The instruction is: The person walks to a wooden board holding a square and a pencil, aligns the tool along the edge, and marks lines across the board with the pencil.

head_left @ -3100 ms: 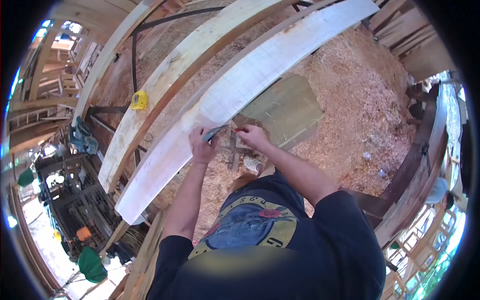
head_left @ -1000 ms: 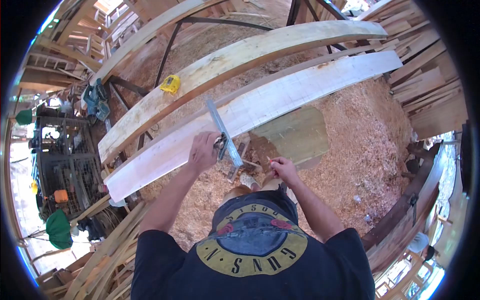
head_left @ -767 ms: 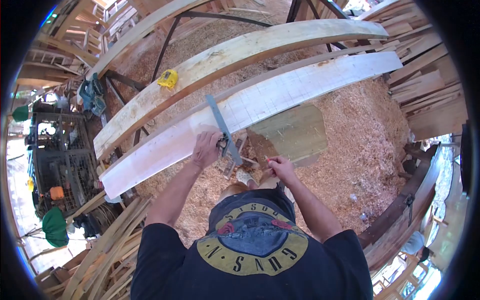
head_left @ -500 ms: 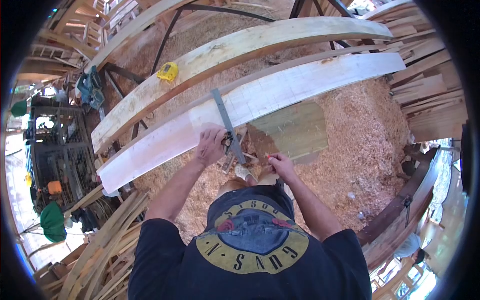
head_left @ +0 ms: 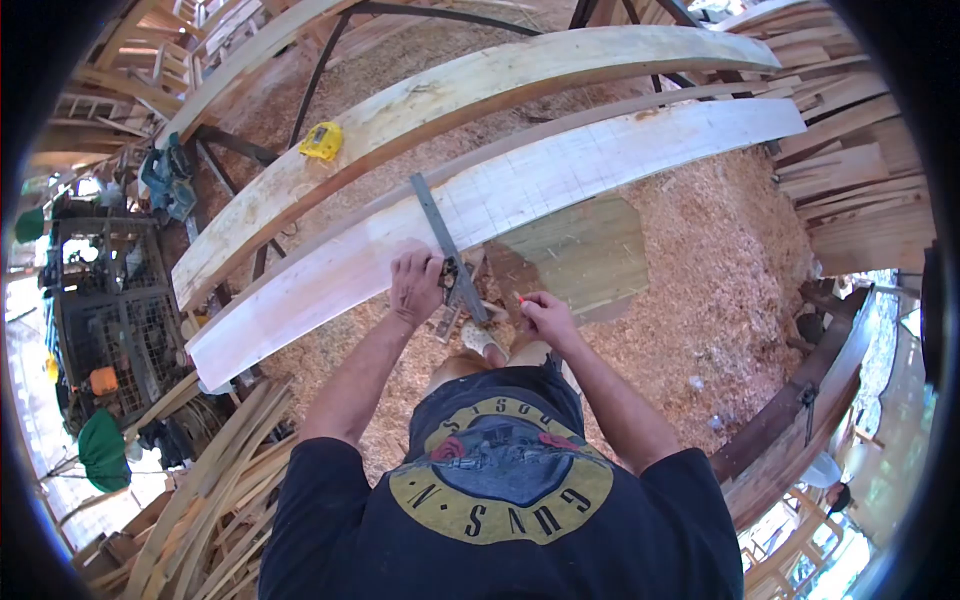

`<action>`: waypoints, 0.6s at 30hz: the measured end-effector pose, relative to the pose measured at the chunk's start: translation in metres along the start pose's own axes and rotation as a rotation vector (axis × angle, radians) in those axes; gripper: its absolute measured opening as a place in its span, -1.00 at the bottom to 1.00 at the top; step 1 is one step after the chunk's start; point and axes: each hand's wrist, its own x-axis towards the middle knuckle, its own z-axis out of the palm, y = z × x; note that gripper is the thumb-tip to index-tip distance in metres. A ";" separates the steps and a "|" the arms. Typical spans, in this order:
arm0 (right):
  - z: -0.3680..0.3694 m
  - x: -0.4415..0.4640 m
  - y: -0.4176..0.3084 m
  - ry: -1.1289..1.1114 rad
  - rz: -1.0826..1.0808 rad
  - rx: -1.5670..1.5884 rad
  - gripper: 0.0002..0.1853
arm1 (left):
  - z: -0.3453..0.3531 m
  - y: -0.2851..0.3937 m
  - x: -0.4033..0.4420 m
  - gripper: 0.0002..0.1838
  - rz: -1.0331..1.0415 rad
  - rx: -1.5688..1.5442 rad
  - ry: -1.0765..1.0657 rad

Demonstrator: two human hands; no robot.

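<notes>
Across the pale, wide wooden plank lies the metal blade of a combination square. My left hand is closed on the square's dark head at the plank's near edge, and the fingers partly rest on the wood. Thin pencil-like lines cross the plank to the right of the blade. My right hand is held off the plank in a pinch, to the right of the blade's near end. A small red-tipped pencil pokes out of that pinch; most of it is hidden by the fingers.
Beyond the plank runs a thick curved beam carrying a yellow tape measure. A teal power tool sits at the left. Wood shavings cover the ground around a flat board. Stacked timber lines the right.
The view has shifted slightly, moving the scene a little left. My left hand stays on the square, and my right hand still pinches the red-tipped pencil, now slightly nearer the blade.
</notes>
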 end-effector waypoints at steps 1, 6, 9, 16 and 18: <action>0.002 -0.001 -0.002 0.007 0.004 0.022 -0.72 | 0.001 0.001 -0.001 -0.59 -0.010 0.000 -0.014; -0.005 0.025 0.024 -0.059 -0.052 -0.098 -0.61 | 0.020 -0.009 -0.016 -0.65 -0.019 0.066 -0.009; -0.001 0.028 0.022 -0.030 -0.062 -0.082 -0.63 | 0.027 -0.009 -0.017 -0.64 0.023 0.090 0.059; 0.045 0.021 -0.007 -0.114 -0.231 -0.346 -0.54 | 0.004 0.000 -0.001 -0.74 -0.019 0.009 0.007; 0.059 0.033 0.000 -0.121 -0.227 -0.440 -0.57 | 0.003 -0.001 -0.002 -0.75 -0.017 -0.013 -0.003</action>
